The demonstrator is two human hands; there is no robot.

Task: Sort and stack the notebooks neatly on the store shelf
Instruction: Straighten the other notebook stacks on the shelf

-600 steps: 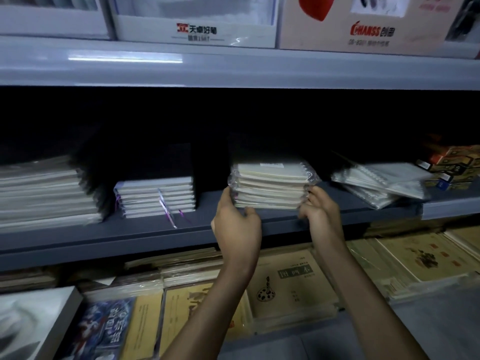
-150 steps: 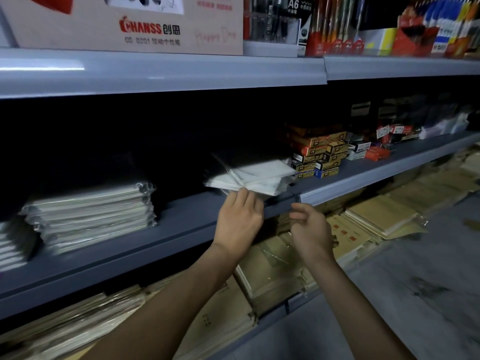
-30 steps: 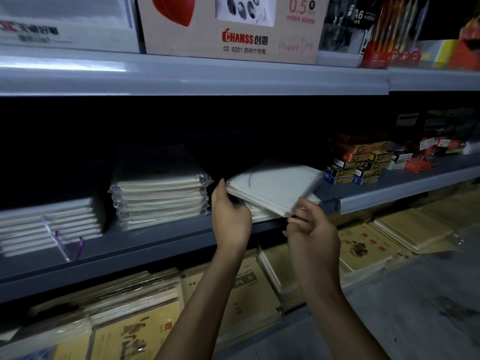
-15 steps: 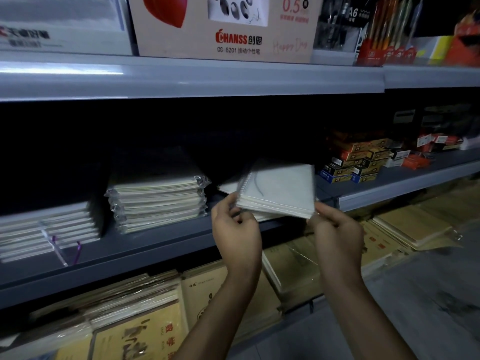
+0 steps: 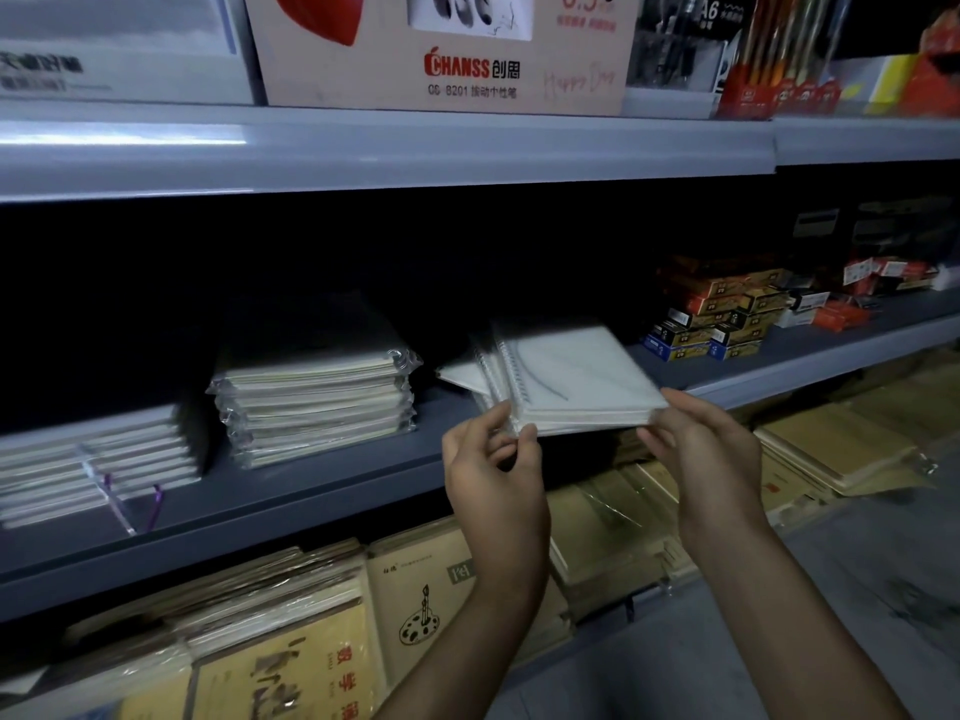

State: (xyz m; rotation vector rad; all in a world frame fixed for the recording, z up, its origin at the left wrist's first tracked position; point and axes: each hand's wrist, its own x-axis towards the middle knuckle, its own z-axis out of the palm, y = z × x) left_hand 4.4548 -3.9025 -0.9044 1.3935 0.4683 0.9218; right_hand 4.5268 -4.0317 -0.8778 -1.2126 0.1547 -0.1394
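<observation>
On grey shelf [image 5: 311, 491]: wrapped stack [image 5: 317, 397] at 9 o'clock of centre, spiral notebooks [image 5: 576, 381] at its 3 o'clock, front edge over lip. Left hand [image 5: 493, 475] pinches their 7 o'clock corner, right hand [image 5: 711, 449] the 5 o'clock corner; hands apart.

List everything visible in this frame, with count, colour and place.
spiral notebooks: a few, exact count unclear, white, front of the middle shelf
wrapped notebook stack: one, cream in clear plastic, middle shelf, left of the spiral notebooks
ribboned notebook stack: one, white with purple ribbons, middle shelf far left
small boxes: many, orange, black and blue, middle shelf right
display carton: one, tan with red print, top shelf
pen packs: several, red-orange, top shelf right
exercise books: many, yellow-brown, bottom shelf
shelves: three levels, grey
left hand: pinches the spiral notebooks' near left corner
right hand: pinches their near right corner
</observation>
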